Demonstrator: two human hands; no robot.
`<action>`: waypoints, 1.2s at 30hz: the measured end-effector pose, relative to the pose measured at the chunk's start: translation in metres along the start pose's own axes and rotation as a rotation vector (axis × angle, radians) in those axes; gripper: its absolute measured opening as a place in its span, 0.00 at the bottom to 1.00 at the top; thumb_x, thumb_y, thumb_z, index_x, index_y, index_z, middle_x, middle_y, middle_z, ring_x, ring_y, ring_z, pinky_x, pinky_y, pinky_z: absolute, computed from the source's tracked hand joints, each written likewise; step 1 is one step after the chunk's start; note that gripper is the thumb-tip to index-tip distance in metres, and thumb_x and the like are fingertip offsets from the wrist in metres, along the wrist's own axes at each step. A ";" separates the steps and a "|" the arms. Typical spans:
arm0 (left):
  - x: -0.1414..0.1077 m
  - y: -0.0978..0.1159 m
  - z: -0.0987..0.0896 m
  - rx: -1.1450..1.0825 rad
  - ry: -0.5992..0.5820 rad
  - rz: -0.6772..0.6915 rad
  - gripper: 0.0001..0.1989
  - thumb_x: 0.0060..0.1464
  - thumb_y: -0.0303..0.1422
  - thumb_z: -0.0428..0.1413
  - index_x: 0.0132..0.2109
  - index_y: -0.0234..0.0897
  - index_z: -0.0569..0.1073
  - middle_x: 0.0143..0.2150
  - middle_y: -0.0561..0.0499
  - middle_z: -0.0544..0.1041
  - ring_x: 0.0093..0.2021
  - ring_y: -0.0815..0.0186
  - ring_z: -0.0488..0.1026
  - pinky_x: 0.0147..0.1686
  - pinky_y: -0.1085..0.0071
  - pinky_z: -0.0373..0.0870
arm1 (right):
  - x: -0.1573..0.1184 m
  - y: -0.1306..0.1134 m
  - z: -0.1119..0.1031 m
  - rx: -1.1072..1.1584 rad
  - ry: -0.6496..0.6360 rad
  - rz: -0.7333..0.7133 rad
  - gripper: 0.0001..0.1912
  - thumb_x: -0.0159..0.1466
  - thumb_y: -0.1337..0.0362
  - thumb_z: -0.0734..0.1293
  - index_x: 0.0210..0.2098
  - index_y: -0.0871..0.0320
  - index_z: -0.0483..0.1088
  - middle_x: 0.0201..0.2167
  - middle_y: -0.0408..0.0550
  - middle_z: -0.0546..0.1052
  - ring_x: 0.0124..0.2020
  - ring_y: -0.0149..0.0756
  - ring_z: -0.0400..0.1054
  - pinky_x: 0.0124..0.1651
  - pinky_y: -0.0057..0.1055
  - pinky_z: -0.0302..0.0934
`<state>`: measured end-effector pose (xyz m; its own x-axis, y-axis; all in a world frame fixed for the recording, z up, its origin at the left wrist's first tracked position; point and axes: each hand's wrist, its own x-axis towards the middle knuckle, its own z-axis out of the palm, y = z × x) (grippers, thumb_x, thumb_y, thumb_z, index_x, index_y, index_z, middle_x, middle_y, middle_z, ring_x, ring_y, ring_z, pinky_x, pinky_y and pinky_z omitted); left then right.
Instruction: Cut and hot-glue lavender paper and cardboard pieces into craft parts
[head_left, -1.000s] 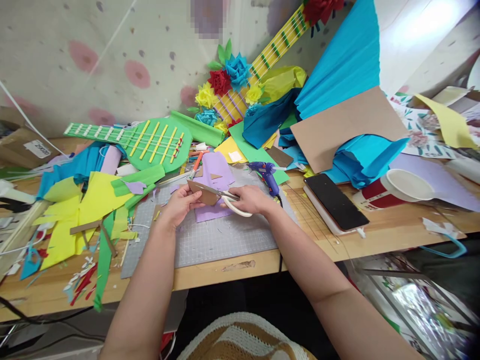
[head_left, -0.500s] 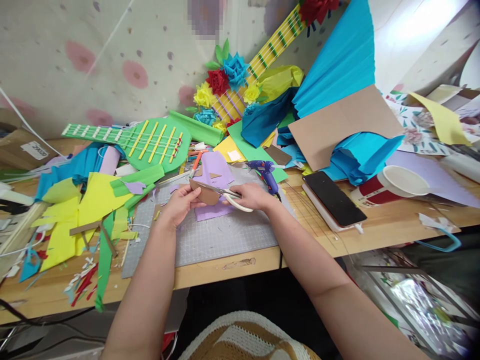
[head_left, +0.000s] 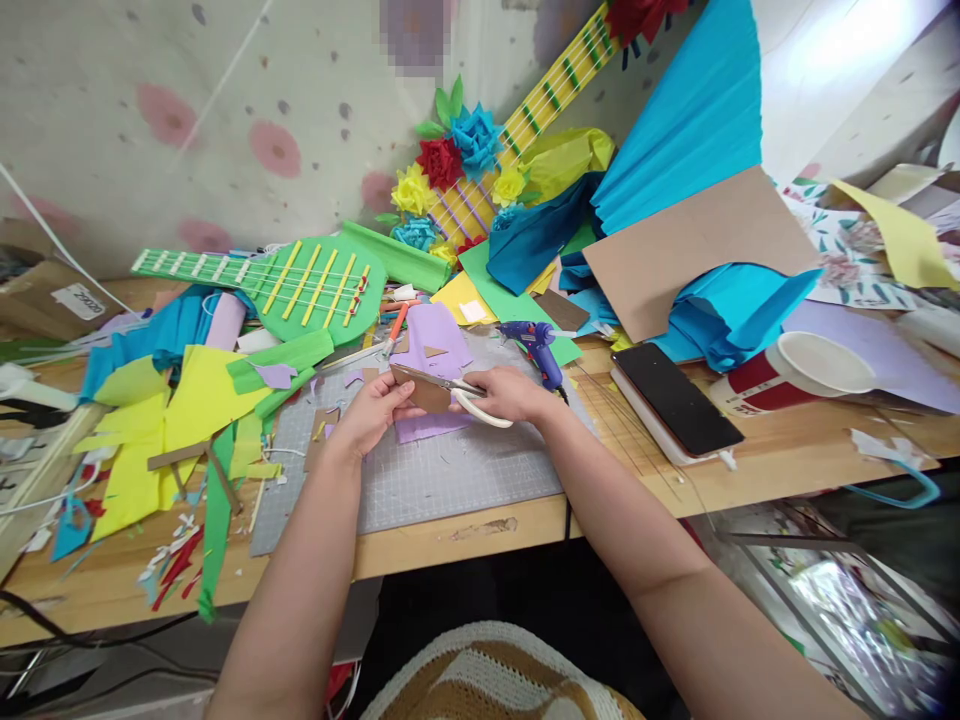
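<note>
My left hand (head_left: pixel 380 408) pinches a small piece of brown cardboard (head_left: pixel 430 396) between thumb and fingers. Wrapped round the white handles of a pair of scissors (head_left: pixel 482 409) is my right hand (head_left: pixel 511 393). The blades lie along the upper edge of the cardboard and point toward my left fingers. Both hands are above a grey cutting mat (head_left: pixel 450 478). Beneath and beyond them lies purple crepe paper (head_left: pixel 435 335) with small brown scraps on it. A blue glue gun (head_left: pixel 536 345) rests just past my right hand.
A green paper guitar (head_left: pixel 319 290) lies at the back left, and a yellow one with paper flowers (head_left: pixel 472 200) leans on the wall. Yellow paper (head_left: pixel 202 395) and scraps cover the left side. At right are a phone (head_left: pixel 677 398), a paper cup (head_left: pixel 791 372) and a cardboard sheet (head_left: pixel 697 250).
The whole view has shifted slightly, so things appear a little further right. Both hands keep their hold; the cardboard piece looks turned slightly between the blades.
</note>
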<state>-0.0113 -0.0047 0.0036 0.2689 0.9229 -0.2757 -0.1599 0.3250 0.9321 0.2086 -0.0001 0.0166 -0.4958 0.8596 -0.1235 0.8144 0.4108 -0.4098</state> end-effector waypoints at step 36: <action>-0.001 -0.004 0.007 0.136 -0.022 0.067 0.19 0.36 0.39 0.64 0.36 0.33 0.70 0.33 0.50 0.77 0.34 0.63 0.75 0.32 0.65 0.74 | -0.004 -0.007 0.002 -0.081 -0.013 0.004 0.32 0.57 0.35 0.52 0.37 0.57 0.66 0.29 0.48 0.74 0.27 0.34 0.62 0.28 0.27 0.43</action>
<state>-0.0045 -0.0083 0.0022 0.2825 0.9365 -0.2076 -0.0485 0.2300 0.9720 0.2044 -0.0070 0.0181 -0.4963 0.8573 -0.1368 0.8377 0.4315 -0.3349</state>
